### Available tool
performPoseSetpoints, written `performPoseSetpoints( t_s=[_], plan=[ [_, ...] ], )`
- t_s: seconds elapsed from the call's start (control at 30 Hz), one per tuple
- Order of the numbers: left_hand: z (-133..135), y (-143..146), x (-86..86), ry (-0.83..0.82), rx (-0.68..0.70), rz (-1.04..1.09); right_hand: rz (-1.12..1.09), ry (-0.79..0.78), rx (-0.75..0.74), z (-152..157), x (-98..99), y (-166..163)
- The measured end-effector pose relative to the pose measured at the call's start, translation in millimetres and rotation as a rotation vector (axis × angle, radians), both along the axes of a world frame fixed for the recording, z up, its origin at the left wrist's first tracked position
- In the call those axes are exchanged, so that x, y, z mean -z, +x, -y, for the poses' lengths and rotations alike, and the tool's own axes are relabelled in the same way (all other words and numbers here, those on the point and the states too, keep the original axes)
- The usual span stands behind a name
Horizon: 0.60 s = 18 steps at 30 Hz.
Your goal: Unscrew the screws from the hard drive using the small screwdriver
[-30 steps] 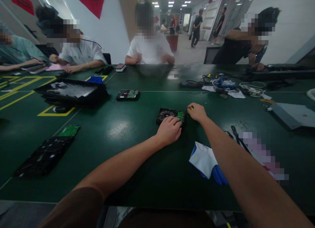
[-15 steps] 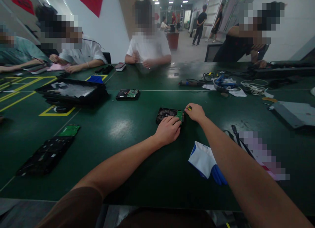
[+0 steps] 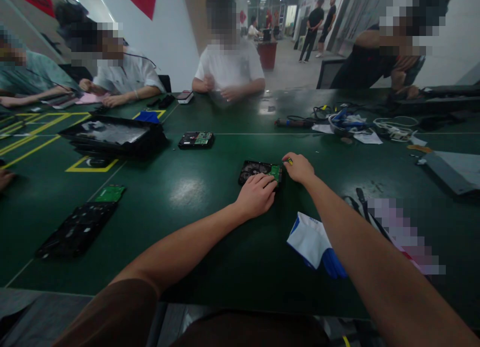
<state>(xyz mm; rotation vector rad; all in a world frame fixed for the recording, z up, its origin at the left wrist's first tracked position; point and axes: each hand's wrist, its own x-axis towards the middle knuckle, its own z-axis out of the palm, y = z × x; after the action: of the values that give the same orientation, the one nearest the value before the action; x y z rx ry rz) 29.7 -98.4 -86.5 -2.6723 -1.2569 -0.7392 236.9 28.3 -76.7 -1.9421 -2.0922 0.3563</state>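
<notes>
A hard drive (image 3: 253, 169) with a green circuit board at its right end lies flat on the dark green table (image 3: 210, 257). My left hand (image 3: 258, 193) lies over its near side, fingers curled onto the top and board and covering part of it. At the drive's right end, my right hand (image 3: 300, 168) is closed around a small screwdriver (image 3: 290, 161); only a bit of its black-and-yellow handle shows. The tip is hidden. A white and blue glove (image 3: 309, 239) lies near my right forearm.
Another hard drive (image 3: 196, 140) sits farther back. Black parts with a green board (image 3: 110, 193) lie at left, below a stack of black trays (image 3: 116, 137). Cables (image 3: 347, 124) and a grey metal case (image 3: 455, 172) are on the right. Several people sit across the table.
The view has tipped slightly, so the scene sits a little higher. Both hands keep nearly the same place at the hard drive, the right one with the screwdriver in its grip.
</notes>
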Motion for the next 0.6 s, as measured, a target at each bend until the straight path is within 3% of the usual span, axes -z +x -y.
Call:
performPoseSetpoints(
  t_s=[0.6],
  plan=[
    [1.3, 0.6, 0.1, -0.033, 0.0, -0.017, 0.084, -0.026, -0.029, -1.0, -5.9, -7.3]
  ],
)
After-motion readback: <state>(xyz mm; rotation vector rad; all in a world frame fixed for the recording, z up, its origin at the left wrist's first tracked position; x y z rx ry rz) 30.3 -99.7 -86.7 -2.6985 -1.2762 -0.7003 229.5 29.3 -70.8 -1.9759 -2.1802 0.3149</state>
